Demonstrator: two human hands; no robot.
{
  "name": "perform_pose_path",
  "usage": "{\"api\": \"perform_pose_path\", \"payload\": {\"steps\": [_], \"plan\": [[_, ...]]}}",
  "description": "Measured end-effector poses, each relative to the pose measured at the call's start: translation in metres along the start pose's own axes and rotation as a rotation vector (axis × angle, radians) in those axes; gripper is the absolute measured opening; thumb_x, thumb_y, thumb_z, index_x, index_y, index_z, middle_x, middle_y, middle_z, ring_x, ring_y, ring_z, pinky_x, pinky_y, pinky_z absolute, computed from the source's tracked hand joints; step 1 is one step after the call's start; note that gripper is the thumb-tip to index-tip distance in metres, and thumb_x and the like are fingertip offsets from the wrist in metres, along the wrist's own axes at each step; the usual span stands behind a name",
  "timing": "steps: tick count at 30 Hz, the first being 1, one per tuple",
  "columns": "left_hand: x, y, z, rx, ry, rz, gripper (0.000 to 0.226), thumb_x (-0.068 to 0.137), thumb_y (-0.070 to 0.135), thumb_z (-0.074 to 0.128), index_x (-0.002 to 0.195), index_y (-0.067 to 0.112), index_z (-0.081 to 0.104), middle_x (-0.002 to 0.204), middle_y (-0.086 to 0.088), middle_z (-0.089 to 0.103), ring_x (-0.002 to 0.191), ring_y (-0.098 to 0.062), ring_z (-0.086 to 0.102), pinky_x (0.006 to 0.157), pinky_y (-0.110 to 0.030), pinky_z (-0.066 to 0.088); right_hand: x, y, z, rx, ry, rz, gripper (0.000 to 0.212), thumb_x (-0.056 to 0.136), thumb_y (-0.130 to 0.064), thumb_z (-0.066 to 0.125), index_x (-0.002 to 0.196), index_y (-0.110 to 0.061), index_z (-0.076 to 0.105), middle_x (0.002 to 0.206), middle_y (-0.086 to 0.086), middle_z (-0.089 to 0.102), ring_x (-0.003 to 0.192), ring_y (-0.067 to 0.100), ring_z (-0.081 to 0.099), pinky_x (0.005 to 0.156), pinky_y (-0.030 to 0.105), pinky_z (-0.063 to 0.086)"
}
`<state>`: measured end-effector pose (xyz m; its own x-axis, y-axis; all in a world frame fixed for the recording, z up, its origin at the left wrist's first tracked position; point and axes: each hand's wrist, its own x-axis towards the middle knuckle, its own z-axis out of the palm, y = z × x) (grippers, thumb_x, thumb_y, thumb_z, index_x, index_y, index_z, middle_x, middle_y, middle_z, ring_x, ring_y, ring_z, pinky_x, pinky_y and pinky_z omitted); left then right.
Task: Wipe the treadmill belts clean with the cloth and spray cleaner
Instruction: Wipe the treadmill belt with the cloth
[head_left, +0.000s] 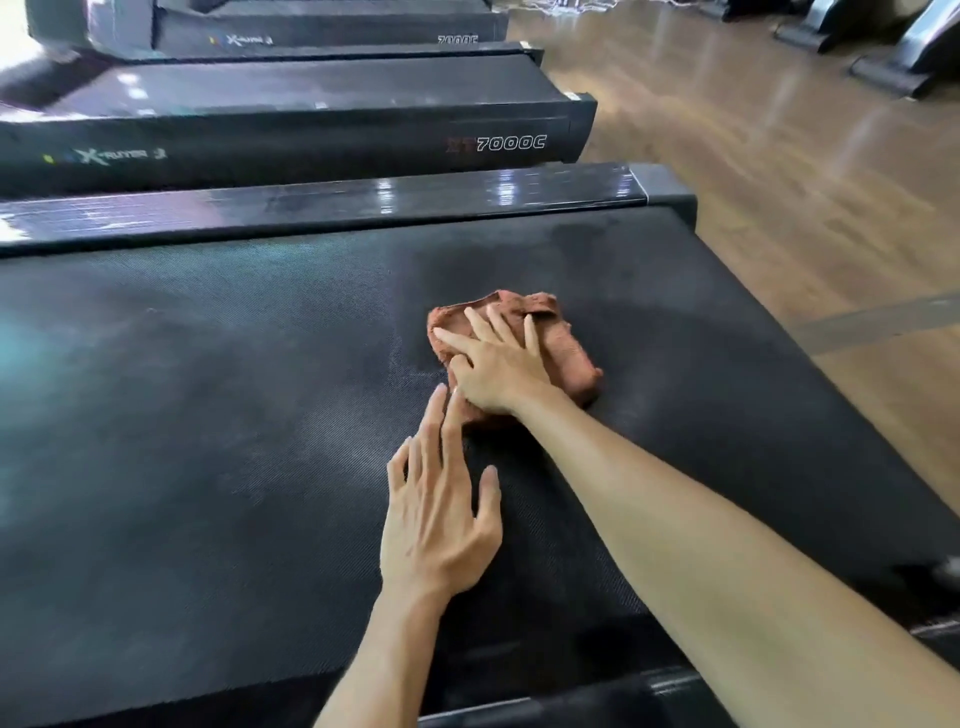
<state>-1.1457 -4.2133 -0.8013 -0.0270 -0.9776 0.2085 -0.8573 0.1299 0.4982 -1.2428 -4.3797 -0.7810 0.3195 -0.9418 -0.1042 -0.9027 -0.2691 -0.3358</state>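
The person is in the middle of wiping. The right hand lies flat on a reddish-brown cloth, fingers straight and spread, pressing it down on the black treadmill belt. The cloth is bunched up and sits a bit right of the middle of the belt, closer to the far side rail than to the person. The left hand is flat and open too, holding nothing. Its fingertips reach the near edge of the cloth, just beside the right hand. I cannot tell if the left hand rests on the belt or floats just over it.

I see no spray bottle anywhere, so the spray may be out of view.

The belt near the cloth looks darker, and to the left it has a pale, dusty haze. I think the dark part is wet or wiped and the pale part is not done yet. The next move should be to push the cloth left over that pale part, pressing evenly so the cloth does not bunch up more.

The belt is rough with a fine woven pattern, so it may drag at the cloth. Past the shiny rail stands a second treadmill marked 7000C, and a third treadmill behind it. The wooden floor is shiny brown.
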Motion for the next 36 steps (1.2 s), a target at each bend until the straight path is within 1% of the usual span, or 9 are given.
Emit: {"api": "perform_pose_path", "payload": {"steps": [3,8,12,15,18,22,29,33,36], "plan": [[0.002,-0.002,-0.007,-0.266,0.143,-0.090,0.075,0.093,0.035,0.041,0.162,0.025,0.015,0.168,0.015,0.004,0.153,-0.005,0.013,0.124,-0.036,0.017,-0.008,-0.030,-0.008,0.254,-0.062,-0.073,0.051,0.110,-0.035,0.034,0.160,-0.039,0.035,0.175,0.004,0.006,0.160,0.020,-0.005,0.125,0.050,-0.013],[0.053,0.002,-0.011,0.037,0.107,0.091,0.062,0.096,0.035,0.038,0.157,0.033,0.035,0.166,0.008,0.027,0.153,-0.017,0.021,0.126,-0.046,0.016,-0.042,0.037,-0.036,0.399,0.463,0.168,0.043,0.107,-0.019,0.036,0.142,-0.022,0.062,0.162,0.001,0.043,0.158,0.012,0.019,0.128,0.040,0.019],[0.110,0.020,0.010,0.271,-0.241,-0.002,0.059,0.104,0.046,0.033,0.161,0.040,0.018,0.171,0.010,0.009,0.158,-0.023,0.003,0.127,-0.051,0.000,-0.072,0.108,-0.020,0.057,0.323,0.348,0.049,0.108,-0.020,0.035,0.156,-0.021,0.045,0.170,0.004,0.027,0.160,0.016,0.010,0.130,0.047,0.001],[0.143,0.026,0.029,0.313,-0.355,0.052,0.059,0.104,0.052,0.029,0.161,0.046,0.011,0.171,0.014,0.004,0.158,-0.024,-0.002,0.125,-0.054,-0.002,-0.082,0.122,-0.005,-0.010,0.350,0.302,0.050,0.109,-0.026,0.032,0.159,-0.029,0.038,0.171,0.000,0.024,0.158,0.013,0.015,0.129,0.042,0.007],[0.173,0.016,0.032,0.368,-0.338,0.124,0.066,0.098,0.065,0.032,0.159,0.051,0.011,0.171,0.016,0.003,0.158,-0.017,0.001,0.126,-0.050,0.002,-0.078,0.125,-0.001,-0.017,0.423,0.304,0.049,0.107,-0.026,0.035,0.156,-0.030,0.042,0.169,-0.002,0.028,0.158,0.014,0.016,0.129,0.041,0.006],[0.176,-0.027,0.015,0.395,-0.236,-0.045,0.081,0.084,0.081,0.024,0.158,0.052,0.013,0.171,0.012,0.001,0.158,-0.015,-0.002,0.126,-0.044,0.001,-0.077,0.126,0.004,-0.039,0.398,0.308,0.050,0.108,-0.026,0.033,0.157,-0.031,0.038,0.171,-0.002,0.023,0.160,0.016,0.010,0.130,0.045,0.003],[0.093,-0.002,0.016,0.354,-0.152,-0.133,0.084,0.079,0.075,0.009,0.158,0.049,0.019,0.171,0.007,0.008,0.158,-0.023,0.000,0.124,-0.049,-0.001,-0.077,0.118,0.002,-0.084,0.397,0.327,0.052,0.108,-0.028,0.031,0.160,-0.031,0.030,0.172,-0.001,0.018,0.160,0.018,0.007,0.130,0.046,0.004],[0.131,0.006,0.028,0.363,-0.217,-0.012,0.088,0.073,0.079,0.007,0.157,0.055,0.014,0.171,0.011,0.007,0.158,-0.019,0.001,0.125,-0.047,0.002,-0.078,0.120,-0.001,-0.077,0.361,0.328,0.052,0.109,-0.030,0.028,0.161,-0.034,0.027,0.173,-0.003,0.013,0.160,0.016,0.003,0.130,0.044,0.002],[0.153,-0.030,0.007,0.411,-0.169,-0.127,0.093,0.069,0.083,0.008,0.157,0.053,0.018,0.171,0.012,0.007,0.158,-0.017,0.001,0.125,-0.043,0.003,-0.078,0.120,-0.003,-0.069,0.346,0.327,0.052,0.110,-0.032,0.026,0.162,-0.035,0.024,0.174,-0.003,0.011,0.160,0.015,0.001,0.130,0.044,0.000]]}}
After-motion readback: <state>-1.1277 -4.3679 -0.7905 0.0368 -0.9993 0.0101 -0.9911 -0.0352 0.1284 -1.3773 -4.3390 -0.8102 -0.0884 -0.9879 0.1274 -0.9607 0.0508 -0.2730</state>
